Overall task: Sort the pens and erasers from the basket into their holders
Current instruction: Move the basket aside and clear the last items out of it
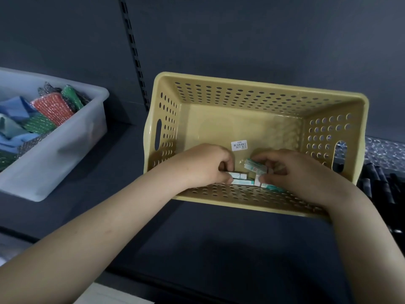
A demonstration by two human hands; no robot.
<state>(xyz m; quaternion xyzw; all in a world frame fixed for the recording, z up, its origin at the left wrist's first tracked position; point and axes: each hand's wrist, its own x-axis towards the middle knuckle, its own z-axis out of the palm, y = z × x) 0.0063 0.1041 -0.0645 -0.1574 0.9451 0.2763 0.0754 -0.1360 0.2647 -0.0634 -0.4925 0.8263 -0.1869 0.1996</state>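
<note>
From the head camera, both bare forearms reach forward and down over the near wall of a beige perforated plastic basket [241, 93], which stands on a dark grey shelf [208, 242]. The left hand [206, 164] sits knuckles-up low in the basket. Its fingers are curled tight and its thumb is pressed to one end of a small white-and-teal wrapped flat eraser [238, 175], which it grips. The right hand [293, 172], just beside it and also knuckles-up, pinches a second wrapped one, the tilted eraser [255, 166], between thumb and forefinger, where it lies at a slant. More loose erasers [242, 182] lie against the near wall, between and under the two hands. At least four erasers show in all, but the hands hide too much for an exact count. One white barcode sticker [239, 145] lies on the basket floor just beyond the knuckles. To the left, well apart, stands one translucent white plastic bin [65, 150] holding red and green mesh scrubbers [52, 108] and blue cloths [15, 110]. Beside the basket's right end lies a row of black pen-like barrels [374, 181], too dark to count.
</note>
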